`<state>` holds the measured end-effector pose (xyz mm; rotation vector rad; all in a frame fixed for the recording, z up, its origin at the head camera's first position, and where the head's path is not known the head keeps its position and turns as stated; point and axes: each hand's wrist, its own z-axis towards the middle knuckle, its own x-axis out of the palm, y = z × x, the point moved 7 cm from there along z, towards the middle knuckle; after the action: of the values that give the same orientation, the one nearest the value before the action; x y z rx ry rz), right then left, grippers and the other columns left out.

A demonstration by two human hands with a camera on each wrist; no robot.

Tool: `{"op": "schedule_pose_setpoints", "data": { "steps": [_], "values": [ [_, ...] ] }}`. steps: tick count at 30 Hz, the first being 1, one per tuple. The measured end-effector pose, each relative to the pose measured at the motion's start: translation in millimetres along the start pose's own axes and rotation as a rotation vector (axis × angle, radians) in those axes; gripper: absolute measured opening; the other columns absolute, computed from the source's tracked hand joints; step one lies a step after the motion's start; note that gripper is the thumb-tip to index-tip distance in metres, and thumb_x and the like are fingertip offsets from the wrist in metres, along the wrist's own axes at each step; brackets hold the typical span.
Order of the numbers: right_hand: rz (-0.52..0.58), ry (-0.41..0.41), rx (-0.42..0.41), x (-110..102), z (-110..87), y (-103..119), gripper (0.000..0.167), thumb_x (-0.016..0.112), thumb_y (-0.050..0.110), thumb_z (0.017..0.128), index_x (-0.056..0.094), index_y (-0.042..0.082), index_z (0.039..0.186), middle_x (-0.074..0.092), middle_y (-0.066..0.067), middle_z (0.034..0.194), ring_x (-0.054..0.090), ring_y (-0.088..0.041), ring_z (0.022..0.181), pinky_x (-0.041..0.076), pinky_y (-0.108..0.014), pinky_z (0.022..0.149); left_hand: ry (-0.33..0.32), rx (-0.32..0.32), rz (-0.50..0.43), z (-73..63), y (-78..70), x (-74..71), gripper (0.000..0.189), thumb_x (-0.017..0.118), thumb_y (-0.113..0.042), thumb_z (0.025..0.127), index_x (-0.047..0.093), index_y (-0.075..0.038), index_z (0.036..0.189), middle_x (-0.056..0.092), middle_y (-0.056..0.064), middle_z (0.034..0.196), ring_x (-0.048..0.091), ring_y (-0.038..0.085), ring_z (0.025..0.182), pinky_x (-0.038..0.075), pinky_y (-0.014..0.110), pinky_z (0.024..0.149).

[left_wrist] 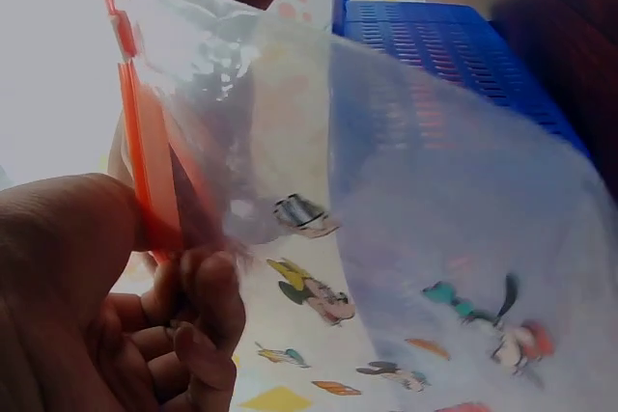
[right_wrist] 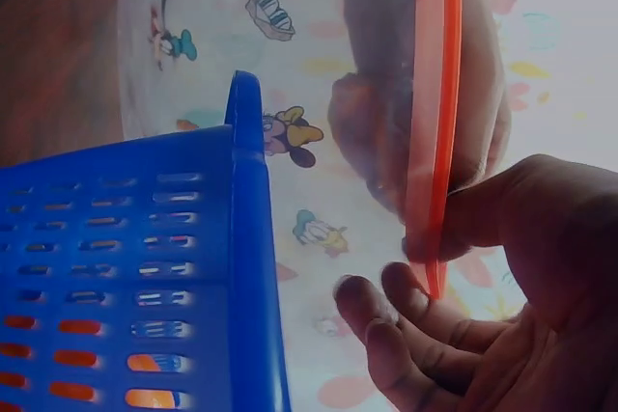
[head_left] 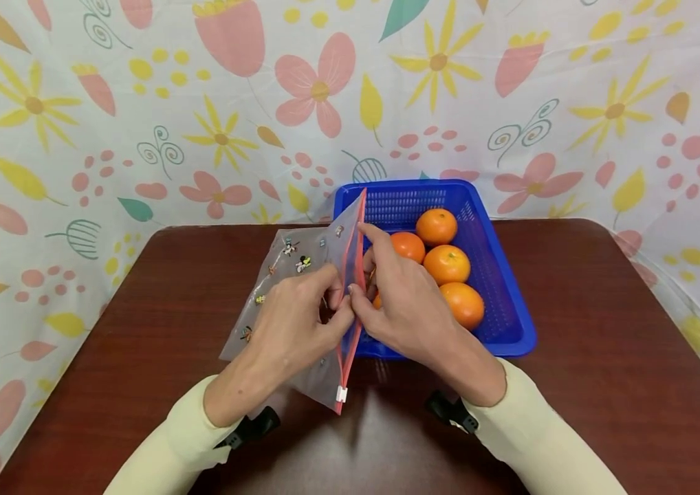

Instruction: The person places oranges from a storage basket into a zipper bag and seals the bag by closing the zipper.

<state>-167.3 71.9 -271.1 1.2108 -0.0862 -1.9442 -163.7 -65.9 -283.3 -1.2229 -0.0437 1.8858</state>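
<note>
A clear zip bag [head_left: 319, 258] printed with small cartoon figures stands tilted at the middle of the table. Along its mouth runs a coral-red zip strip [head_left: 351, 265], with a white slider [head_left: 342, 394] at the near end. My left hand [head_left: 291, 313] pinches the left edge of the mouth between thumb and fingers. On the other edge, the thumb and fingers of my right hand [head_left: 412, 302] pinch the strip. A narrow gap shows between the two edges. In the right wrist view the red strip [right_wrist: 436, 94] runs down to the right thumb.
Just right of the bag stands a blue perforated basket [head_left: 498, 275] holding several oranges [head_left: 447, 264]; the right hand hides part of it. The brown table [head_left: 597, 330] reaches back to a flower-printed cloth [head_left: 424, 89]. Each wrist wears a black strap mount [head_left: 254, 426].
</note>
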Motion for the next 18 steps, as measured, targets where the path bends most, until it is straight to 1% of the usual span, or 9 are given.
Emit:
{"op": "schedule_pose_setpoints", "data": {
  "steps": [5, 9, 13, 18],
  "values": [
    [0.007, -0.015, 0.039, -1.1, -0.4, -0.8, 0.091, 0.075, 0.008, 0.089, 0.023, -0.002, 0.163, 0.059, 0.001, 0.084, 0.05, -0.004, 0.056, 0.047, -0.024, 0.051, -0.017, 0.034, -0.013, -0.1, -2.9, 0.3, 0.026, 0.069, -0.01, 0.087, 0.046, -0.018, 0.077, 0.039, -0.009, 0.063, 0.038, 0.005, 0.052, 0.026, 0.024, 0.047],
    [0.03, -0.048, 0.038, -3.7, -0.6, 0.0, 0.101, 0.076, 0.006, 0.087, 0.014, -0.002, 0.166, 0.056, 0.001, 0.079, 0.049, -0.005, 0.057, 0.046, -0.026, 0.052, -0.04, 0.046, -0.008, -0.7, -4.9, -1.8, 0.028, 0.068, -0.01, 0.088, 0.044, -0.018, 0.075, 0.038, -0.009, 0.061, 0.037, 0.006, 0.051, 0.025, 0.025, 0.047],
    [0.056, -0.066, 0.028, -5.4, -0.4, 2.4, 0.104, 0.077, 0.006, 0.088, 0.01, -0.001, 0.167, 0.055, 0.002, 0.077, 0.048, -0.007, 0.058, 0.045, -0.026, 0.053, -0.066, 0.048, -0.003, -1.9, -5.7, -6.2, 0.03, 0.068, -0.01, 0.089, 0.043, -0.018, 0.074, 0.037, -0.009, 0.06, 0.036, 0.006, 0.052, 0.025, 0.025, 0.048],
    [0.064, -0.084, 0.007, -7.1, -1.4, 4.6, 0.102, 0.077, 0.006, 0.089, 0.012, -0.002, 0.167, 0.056, 0.0, 0.081, 0.048, -0.008, 0.06, 0.046, -0.026, 0.055, -0.094, 0.053, -0.009, -1.9, -6.2, -9.1, 0.032, 0.069, -0.008, 0.088, 0.042, -0.017, 0.073, 0.038, -0.01, 0.06, 0.036, 0.006, 0.052, 0.025, 0.025, 0.049]
  ]
}}
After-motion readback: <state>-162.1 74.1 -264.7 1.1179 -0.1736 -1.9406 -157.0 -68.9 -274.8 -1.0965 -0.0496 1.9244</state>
